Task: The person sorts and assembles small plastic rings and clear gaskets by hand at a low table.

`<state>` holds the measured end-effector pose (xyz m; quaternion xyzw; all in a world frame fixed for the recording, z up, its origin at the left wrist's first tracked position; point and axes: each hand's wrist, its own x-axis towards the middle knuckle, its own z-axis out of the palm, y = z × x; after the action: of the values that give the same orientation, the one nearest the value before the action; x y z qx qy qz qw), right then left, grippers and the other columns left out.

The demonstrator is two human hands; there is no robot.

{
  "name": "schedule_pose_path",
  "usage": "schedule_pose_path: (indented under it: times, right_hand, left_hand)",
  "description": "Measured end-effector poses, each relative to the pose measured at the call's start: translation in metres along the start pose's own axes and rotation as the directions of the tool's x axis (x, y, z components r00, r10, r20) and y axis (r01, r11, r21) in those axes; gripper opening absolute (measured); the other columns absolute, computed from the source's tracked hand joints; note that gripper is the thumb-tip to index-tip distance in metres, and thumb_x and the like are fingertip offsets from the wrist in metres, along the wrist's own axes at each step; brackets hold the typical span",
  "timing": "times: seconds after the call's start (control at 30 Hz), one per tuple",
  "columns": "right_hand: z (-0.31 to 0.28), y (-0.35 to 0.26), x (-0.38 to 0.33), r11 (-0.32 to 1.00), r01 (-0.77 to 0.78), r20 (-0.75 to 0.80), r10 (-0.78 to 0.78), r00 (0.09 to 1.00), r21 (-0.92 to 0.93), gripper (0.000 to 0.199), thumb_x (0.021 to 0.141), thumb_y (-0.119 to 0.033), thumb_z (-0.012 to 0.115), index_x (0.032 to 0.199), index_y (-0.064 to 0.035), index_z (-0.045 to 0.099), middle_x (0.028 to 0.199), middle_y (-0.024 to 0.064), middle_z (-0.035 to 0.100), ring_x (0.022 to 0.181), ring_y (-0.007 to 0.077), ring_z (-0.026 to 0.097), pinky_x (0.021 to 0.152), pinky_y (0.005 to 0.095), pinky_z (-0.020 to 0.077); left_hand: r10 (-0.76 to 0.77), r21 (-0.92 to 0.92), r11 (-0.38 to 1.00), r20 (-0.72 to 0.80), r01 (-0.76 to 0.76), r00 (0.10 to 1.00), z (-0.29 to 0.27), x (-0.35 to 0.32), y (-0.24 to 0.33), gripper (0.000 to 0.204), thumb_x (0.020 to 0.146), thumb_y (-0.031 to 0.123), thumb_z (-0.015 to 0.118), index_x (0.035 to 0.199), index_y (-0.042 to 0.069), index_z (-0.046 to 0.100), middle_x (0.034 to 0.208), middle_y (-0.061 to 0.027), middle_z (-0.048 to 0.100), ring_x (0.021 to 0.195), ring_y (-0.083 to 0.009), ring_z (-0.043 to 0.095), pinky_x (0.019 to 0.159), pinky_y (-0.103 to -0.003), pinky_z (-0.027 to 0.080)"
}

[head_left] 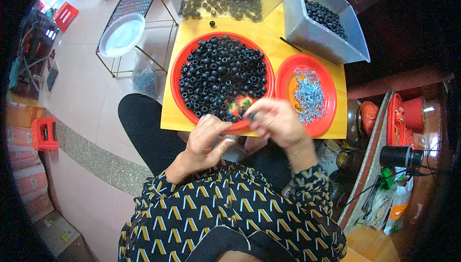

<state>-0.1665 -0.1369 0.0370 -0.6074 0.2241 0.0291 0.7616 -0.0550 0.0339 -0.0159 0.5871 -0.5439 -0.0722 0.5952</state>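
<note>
Near the person's body, the left hand (204,139) has its fingers curled at the tray's near rim; whether they grasp anything cannot be told. The right hand (283,127), blurred, seems to pinch a dark piece (251,116). The step in hand looks like handling single small pieces, which calls for a light, steady pinch. Beyond lies the red tray (175,77) of black rings (216,70); beside it, a plate (329,94) holds silvery bits (309,96). Farthest stand two bins (353,48) with more black pieces.

Two tabletop trays (175,77), two bins (356,47)
</note>
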Motion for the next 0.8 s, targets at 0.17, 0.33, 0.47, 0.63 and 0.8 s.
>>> schedule_pose_path:
  times: [0.17,0.33,0.47,0.63,0.8]
  right_hand:
    - [-0.125,-0.079,0.016,0.836,0.422,-0.191,-0.377,0.906,0.351,0.027,0.089,-0.021,0.051,0.097,0.0046,0.054,0.077,0.0077,0.057,0.057,0.0102,0.051,0.046,0.0198,0.0394]
    - [-0.153,-0.092,0.03,0.908,0.419,-0.579,-0.35,0.737,-0.016,0.028,0.089,-0.023,0.05,0.094,0.0036,0.055,0.083,0.0151,0.062,0.06,0.0117,0.055,0.049,0.0197,0.0421]
    - [-0.087,-0.043,0.024,0.871,0.282,-0.442,-0.455,0.773,-0.403,0.024,0.087,-0.015,0.054,0.102,0.003,0.057,0.077,0.0077,0.063,0.058,0.0067,0.055,0.049,0.0182,0.0428]
    - [-0.054,-0.02,0.002,0.841,0.225,-0.445,-0.465,0.765,-0.491,0.018,0.086,-0.015,0.056,0.094,0.0001,0.062,0.073,0.0018,0.061,0.059,0.0045,0.053,0.052,0.0181,0.0424]
    - [-0.082,0.0,-0.021,0.884,0.159,-0.61,-0.425,0.668,-0.441,0.017,0.086,-0.014,0.056,0.093,0.0,0.062,0.071,0.0009,0.06,0.058,0.0046,0.052,0.051,0.0184,0.042]
  left_hand:
    - [0.091,0.096,0.991,-0.028,-0.088,0.995,-0.005,-0.006,-0.011,0.03,0.063,-0.006,0.065,0.091,-0.003,0.055,0.076,-0.0122,0.054,0.067,-0.0261,0.052,0.06,-0.034,0.039]
    - [0.086,0.165,0.984,-0.148,-0.061,0.985,-0.01,-0.005,-0.014,0.025,0.062,-0.007,0.064,0.085,-0.002,0.056,0.077,-0.0118,0.054,0.067,-0.027,0.051,0.061,-0.034,0.04]
    - [0.068,0.412,0.911,-0.107,-0.018,0.992,-0.023,0.006,-0.02,0.023,0.062,-0.003,0.063,0.084,0.0,0.057,0.076,-0.0097,0.051,0.07,-0.0259,0.048,0.063,-0.035,0.038]
    - [0.03,0.565,0.822,0.073,-0.066,0.997,-0.02,0.031,-0.019,0.021,0.062,0.004,0.062,0.082,0.004,0.059,0.078,-0.0081,0.048,0.074,-0.0248,0.046,0.065,-0.036,0.035]
    - [-0.063,0.611,0.791,0.12,-0.023,0.991,-0.013,0.038,-0.022,0.012,0.062,0.005,0.06,0.074,0.004,0.057,0.076,-0.009,0.047,0.075,-0.0261,0.045,0.065,-0.038,0.034]
